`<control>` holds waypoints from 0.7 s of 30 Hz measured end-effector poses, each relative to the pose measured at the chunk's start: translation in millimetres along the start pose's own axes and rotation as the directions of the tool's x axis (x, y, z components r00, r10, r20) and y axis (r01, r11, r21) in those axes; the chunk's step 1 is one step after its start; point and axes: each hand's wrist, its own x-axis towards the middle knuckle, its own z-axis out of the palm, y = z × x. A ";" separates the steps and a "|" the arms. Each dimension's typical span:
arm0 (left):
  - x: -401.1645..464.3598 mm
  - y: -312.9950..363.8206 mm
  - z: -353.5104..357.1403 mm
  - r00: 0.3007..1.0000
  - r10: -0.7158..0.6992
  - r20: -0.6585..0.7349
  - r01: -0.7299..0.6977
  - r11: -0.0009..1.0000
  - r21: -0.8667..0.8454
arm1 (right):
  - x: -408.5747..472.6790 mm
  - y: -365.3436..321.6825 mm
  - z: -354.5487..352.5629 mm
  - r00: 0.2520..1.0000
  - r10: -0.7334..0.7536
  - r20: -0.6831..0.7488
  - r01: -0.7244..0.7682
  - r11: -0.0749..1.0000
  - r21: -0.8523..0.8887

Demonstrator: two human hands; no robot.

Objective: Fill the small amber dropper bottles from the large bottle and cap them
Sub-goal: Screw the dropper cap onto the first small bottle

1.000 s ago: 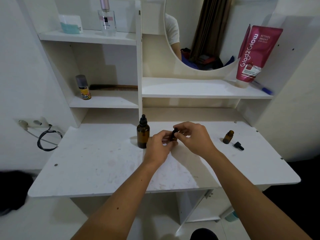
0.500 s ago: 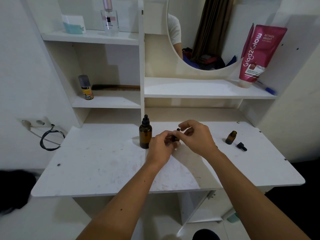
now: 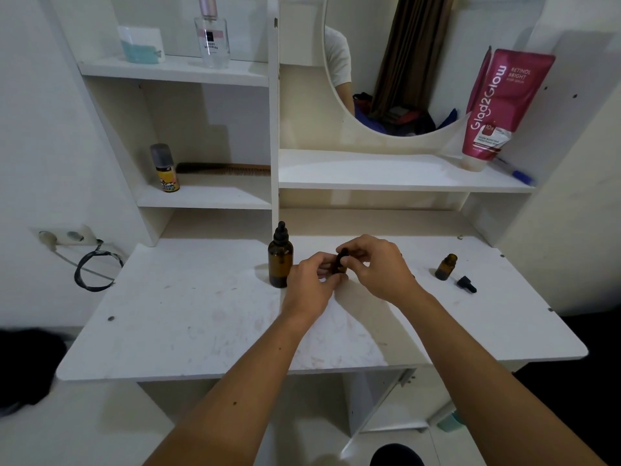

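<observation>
The large amber bottle (image 3: 280,260) with a black dropper cap stands upright on the white desk (image 3: 201,314), just left of my hands. My left hand (image 3: 311,280) grips a small amber dropper bottle (image 3: 339,265), mostly hidden by my fingers. My right hand (image 3: 376,264) pinches that bottle's black dropper cap (image 3: 342,254) from above. A second small amber bottle (image 3: 446,267) stands uncapped at the right, with its loose black dropper cap (image 3: 466,284) lying beside it.
Shelves rise behind the desk with a spray can (image 3: 165,168), a comb (image 3: 223,169), a perfume bottle (image 3: 211,35), a red tube (image 3: 497,105) and a pen (image 3: 517,174). A round mirror (image 3: 386,62) hangs above. A wall socket with a black cable (image 3: 94,267) is at the left.
My hands stay together over the small bottle. My right fingers have shifted around the black cap. The view has drifted slightly.
</observation>
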 end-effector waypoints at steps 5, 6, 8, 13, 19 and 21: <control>-0.9 2.6 1.3 1.000 0.009 -0.013 -0.009 1.000 0.024 | -1.7 5.2 8.0 0.996 0.048 -0.079 -0.043 0.997 0.060; -1.0 3.2 1.4 1.000 0.009 -0.016 -0.009 0.999 0.031 | -3.1 6.0 10.8 0.994 0.041 -0.102 -0.036 0.998 0.055; -1.3 4.1 1.1 1.000 0.008 -0.023 -0.007 0.999 0.041 | -6.0 6.4 17.1 0.989 0.029 -0.142 -0.024 0.999 0.040; -2.4 2.8 0.5 1.000 0.017 -0.027 -0.015 0.999 0.047 | -12.5 3.9 26.1 0.977 0.004 -0.213 0.004 0.999 0.034; -14.3 8.4 -3.7 0.999 -0.038 0.002 0.038 0.999 0.016 | -15.4 2.7 18.7 0.978 0.018 -0.209 -0.007 0.999 0.052; -22.7 11.2 -8.1 0.998 -0.058 0.004 0.058 0.998 0.026 | -16.4 -2.5 14.8 0.971 0.017 -0.239 -0.002 0.998 0.063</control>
